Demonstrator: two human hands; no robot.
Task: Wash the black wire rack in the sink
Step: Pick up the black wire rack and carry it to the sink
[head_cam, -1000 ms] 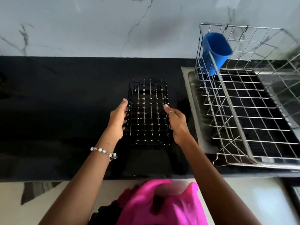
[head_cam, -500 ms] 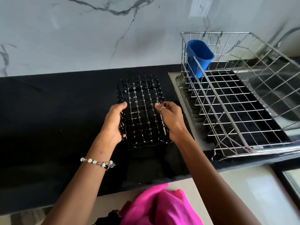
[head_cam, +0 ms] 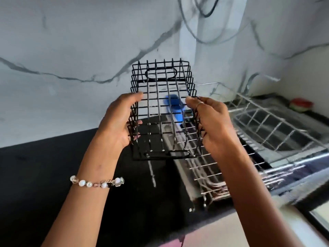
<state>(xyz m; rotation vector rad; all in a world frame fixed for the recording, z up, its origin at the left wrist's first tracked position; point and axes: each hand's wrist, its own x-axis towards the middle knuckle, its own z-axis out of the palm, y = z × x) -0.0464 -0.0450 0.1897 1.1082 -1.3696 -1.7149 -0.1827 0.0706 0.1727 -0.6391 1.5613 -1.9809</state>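
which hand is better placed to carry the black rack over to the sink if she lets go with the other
Probably the right hand. It grips the black wire rack on the side nearest the sink, which lies to the right under the silver drying rack. The left hand holds the far side and would have to cross over.

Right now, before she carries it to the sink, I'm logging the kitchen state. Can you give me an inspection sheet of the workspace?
Surface: black countertop, a pale streak on it below the rack.
Job's things: black wire rack held up in the air, clear of the counter; sink basin to the right, under a metal dish rack.
Clutter: blue cup seen through the rack's mesh; red and green item at the far counter edge, blurred.
Hands: left hand and right hand each grip one side of the rack, fingers curled into the wires.
Cables: dark cord on the wall.
Surroundings: white marble-patterned wall.
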